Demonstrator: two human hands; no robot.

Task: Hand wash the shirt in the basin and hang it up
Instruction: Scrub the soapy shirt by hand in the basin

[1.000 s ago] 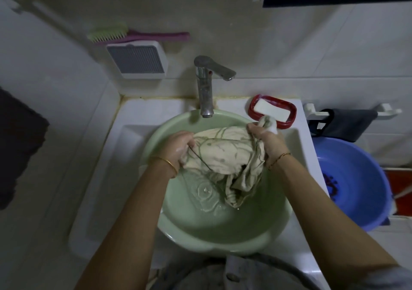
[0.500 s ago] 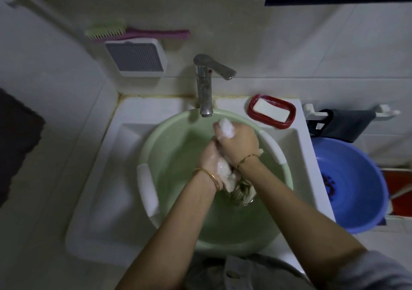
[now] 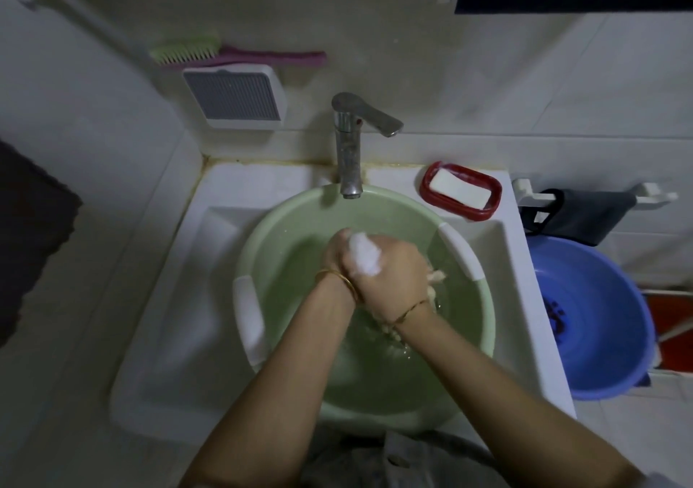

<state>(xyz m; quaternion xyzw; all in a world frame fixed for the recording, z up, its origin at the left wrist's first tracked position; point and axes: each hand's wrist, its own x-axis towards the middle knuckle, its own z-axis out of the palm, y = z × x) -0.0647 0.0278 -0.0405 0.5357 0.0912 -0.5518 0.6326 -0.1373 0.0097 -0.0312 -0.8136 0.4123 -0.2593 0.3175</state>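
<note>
A pale green basin (image 3: 483, 322) holding water sits in the white sink (image 3: 195, 300). Above it both my hands grip the bunched cream shirt (image 3: 363, 259). My right hand (image 3: 393, 274) lies on top, fingers curled round the cloth. My left hand (image 3: 337, 259) is mostly hidden beneath it, pressed against the same bundle. A white bulge of cloth pokes out between the hands, and small bits of fabric show at the right and below the right wrist. The rest of the shirt is hidden.
A steel tap (image 3: 350, 150) stands at the basin's far rim. A red soap dish (image 3: 460, 191) with a white bar sits on the sink's back right. A blue basin (image 3: 592, 322) is to the right. A brush (image 3: 232, 54) lies above a wall box.
A second ago the shirt was spread between my two hands. They have come together, balling it up tightly, and the right hand has rolled over the left over the water.
</note>
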